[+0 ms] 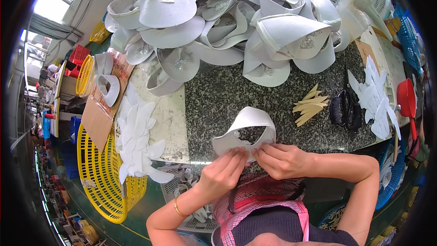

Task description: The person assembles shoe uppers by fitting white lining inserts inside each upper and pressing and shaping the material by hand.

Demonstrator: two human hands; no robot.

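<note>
A white shoe upper (250, 117), bent into a curved loop, is held at the near edge of the dark speckled table top (218, 95). My left hand (223, 171) pinches its near left edge. Close beside it, my right hand (281, 160) pinches the near right edge, and the two sets of fingertips almost meet. Some glittery decoration shows inside the loop. What the fingertips cover is hidden. Beyond them rises a large heap of similar white uppers (168, 11), several with clear sparkling stones.
Beige strips (311, 105) lie right of my hands, beside a black-wrapped tool (345, 111), perhaps scissors. White cut pieces are piled at left (136, 132) and right (373, 93). A yellow basket (98, 187) stands at left; a red dipper (406, 96) and blue basket (387, 191) are at right.
</note>
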